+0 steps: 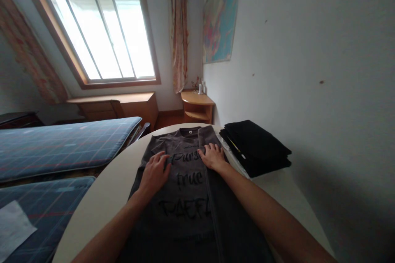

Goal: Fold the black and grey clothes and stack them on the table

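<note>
Fingers (157,158) of left hand (153,173): parted and loosely bent, thumb set away from index finger, resting on front of dark grey shirt (188,189) near chest, toward left side. Fingers of right hand (212,157): spread, palm down, over folded-over strip (217,209) at right side of shirt; thumb tip near inner edge of strip, beside black lettering (189,178). Head view, shirt: lies front up on pale round-edged table (89,218), between both forearms, neckline (190,132) at far end near table edge; runs toward the viewer and out at bottom of frame. Strip: covers the right-hand ends of some lettering lines. Right of shirt: stack of folded black cloth (256,144), on clear plastic (231,150), near white wall (286,49). Left of table: two blue plaid pads (68,146), white sheet (15,226) on the nearer one. Background: bright window (101,33) above wooden desk (137,99); patterned curtain (179,28) right of window; wooden corner shelf (197,98) beyond table; colored map (220,16) on right wall.
</note>
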The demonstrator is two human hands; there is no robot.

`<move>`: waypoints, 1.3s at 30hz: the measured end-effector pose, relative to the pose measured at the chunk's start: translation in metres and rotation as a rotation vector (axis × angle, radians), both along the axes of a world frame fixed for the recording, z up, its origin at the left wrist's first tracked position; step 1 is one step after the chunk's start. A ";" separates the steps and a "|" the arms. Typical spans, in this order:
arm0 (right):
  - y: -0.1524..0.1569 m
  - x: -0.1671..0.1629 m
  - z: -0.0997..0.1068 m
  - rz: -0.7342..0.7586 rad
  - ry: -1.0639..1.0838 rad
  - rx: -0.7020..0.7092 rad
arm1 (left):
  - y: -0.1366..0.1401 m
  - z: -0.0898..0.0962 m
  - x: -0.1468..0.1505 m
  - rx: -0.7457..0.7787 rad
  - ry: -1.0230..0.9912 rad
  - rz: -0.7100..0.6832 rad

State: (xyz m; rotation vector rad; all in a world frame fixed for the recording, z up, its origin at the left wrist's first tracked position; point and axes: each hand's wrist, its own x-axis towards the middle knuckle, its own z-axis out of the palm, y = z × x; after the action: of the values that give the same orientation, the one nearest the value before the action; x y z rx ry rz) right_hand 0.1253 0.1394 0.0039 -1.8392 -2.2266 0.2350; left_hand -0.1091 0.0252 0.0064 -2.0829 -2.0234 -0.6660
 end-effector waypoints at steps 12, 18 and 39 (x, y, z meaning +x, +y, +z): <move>-0.024 -0.111 0.010 0.648 0.043 0.215 | 0.006 -0.035 -0.086 -0.105 -0.130 0.292; -0.041 -0.143 -0.002 0.701 -0.035 0.165 | 0.004 -0.033 -0.086 -0.134 -0.134 0.309; -0.043 -0.154 -0.011 0.468 0.016 -0.106 | -0.006 -0.007 -0.081 -0.241 -0.184 0.529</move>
State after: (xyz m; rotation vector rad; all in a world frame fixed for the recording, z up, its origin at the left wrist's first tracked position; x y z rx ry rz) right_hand -0.0283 0.0968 -0.0069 -1.3246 -2.6484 0.4547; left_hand -0.1898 0.0194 -0.0011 -1.5094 -2.7200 -0.5496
